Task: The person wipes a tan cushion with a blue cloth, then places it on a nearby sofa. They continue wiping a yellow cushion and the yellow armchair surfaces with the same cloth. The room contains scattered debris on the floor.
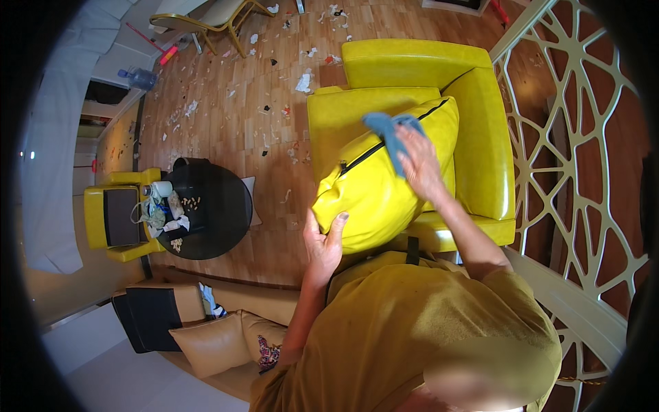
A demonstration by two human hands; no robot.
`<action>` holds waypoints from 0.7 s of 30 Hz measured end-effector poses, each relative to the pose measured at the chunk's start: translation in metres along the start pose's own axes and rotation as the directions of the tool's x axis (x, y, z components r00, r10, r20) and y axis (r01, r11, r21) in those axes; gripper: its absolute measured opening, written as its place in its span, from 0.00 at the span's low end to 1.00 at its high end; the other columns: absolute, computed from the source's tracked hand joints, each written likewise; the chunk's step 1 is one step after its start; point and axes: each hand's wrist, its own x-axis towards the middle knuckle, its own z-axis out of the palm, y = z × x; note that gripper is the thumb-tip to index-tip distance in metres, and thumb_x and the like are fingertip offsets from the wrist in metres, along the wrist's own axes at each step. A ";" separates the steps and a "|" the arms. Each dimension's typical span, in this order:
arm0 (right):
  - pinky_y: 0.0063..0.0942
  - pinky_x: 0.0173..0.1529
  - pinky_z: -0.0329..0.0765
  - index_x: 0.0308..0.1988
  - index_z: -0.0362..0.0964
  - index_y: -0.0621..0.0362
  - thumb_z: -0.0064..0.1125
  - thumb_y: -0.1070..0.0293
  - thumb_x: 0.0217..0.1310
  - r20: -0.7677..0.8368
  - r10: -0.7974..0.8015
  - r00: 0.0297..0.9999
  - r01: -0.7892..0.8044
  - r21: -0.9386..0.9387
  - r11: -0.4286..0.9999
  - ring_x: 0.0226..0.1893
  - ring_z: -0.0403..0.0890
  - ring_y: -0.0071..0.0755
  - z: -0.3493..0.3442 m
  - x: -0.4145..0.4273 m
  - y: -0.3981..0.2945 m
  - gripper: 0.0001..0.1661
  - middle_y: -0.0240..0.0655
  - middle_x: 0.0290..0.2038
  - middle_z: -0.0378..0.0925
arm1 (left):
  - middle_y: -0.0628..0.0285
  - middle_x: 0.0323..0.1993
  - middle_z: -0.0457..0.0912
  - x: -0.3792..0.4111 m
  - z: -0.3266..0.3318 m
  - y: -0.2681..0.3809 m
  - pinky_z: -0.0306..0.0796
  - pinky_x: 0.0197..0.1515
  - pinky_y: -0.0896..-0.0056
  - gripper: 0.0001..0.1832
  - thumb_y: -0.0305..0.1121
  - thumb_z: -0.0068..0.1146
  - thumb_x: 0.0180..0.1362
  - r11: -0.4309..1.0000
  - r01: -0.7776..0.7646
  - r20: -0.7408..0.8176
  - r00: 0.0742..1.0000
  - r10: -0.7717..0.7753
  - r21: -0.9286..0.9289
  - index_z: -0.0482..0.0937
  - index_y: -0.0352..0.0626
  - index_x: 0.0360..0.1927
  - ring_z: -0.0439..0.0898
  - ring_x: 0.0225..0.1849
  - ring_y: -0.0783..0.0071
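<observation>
A yellow leather-like cushion (373, 203) with a black zipper (363, 157) is tilted over the seat of a yellow armchair (484, 149). My left hand (324, 242) grips the cushion's lower left corner, thumb on top. A blue cloth (394, 139) is under the fingers of my right hand (419, 162), pressed against the cushion's zipper side near its upper end. The cloth and right fingers look slightly blurred. Part of the armchair seat is hidden behind the cushion.
Scraps of paper and debris litter the wooden floor (206, 113). A round black table (216, 216) at left holds a bottle (158, 188) and bags. A white lattice partition (571, 154) stands right of the armchair. A tan sofa with cushions (213, 345) lies at lower left.
</observation>
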 end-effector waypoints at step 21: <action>0.46 0.54 0.71 0.54 0.75 0.61 0.66 0.38 0.57 0.163 -0.055 0.985 0.072 -0.101 0.992 0.48 0.74 0.52 -0.034 -0.011 -0.041 0.39 0.44 0.46 0.75 | 0.58 0.63 0.78 0.116 -0.052 -0.010 0.66 0.68 0.70 0.27 0.09 0.57 0.53 0.974 -0.224 0.278 0.937 0.212 0.012 0.78 0.35 0.58 0.74 0.65 0.71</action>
